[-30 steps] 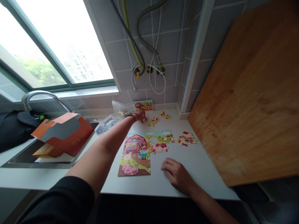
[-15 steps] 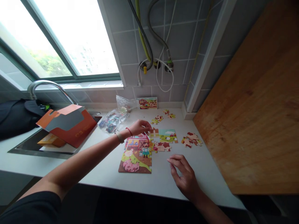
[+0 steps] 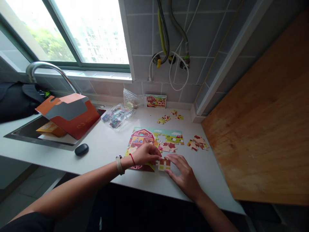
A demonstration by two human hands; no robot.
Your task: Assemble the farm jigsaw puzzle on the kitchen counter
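Observation:
A partly joined farm puzzle (image 3: 142,135) lies on the white counter, with a red barn at its left and a spotted cow in its middle. A brown-and-cream fence section (image 3: 164,164) sits at its lower right, by the front edge of the counter. My right hand (image 3: 181,170) grips that section from the right, thumb below and fingers above. My left hand (image 3: 148,154) has its fingers pressed together at the section's upper left corner, over the puzzle; what they hold, if anything, is hidden. Loose pieces (image 3: 198,142) lie to the right, and more pieces (image 3: 164,119) lie behind.
A picture card (image 3: 155,101) leans on the back wall beside clear plastic bags (image 3: 118,116). An orange box (image 3: 72,116) rests over the sink (image 3: 21,133) at the left. A black mouse (image 3: 81,149) lies near the front edge. A wooden panel (image 3: 260,138) borders the right.
My left hand has come down from the puzzle's top toward my right hand. The fence section has moved from the upper middle to the lower right. My right hand has closed on it.

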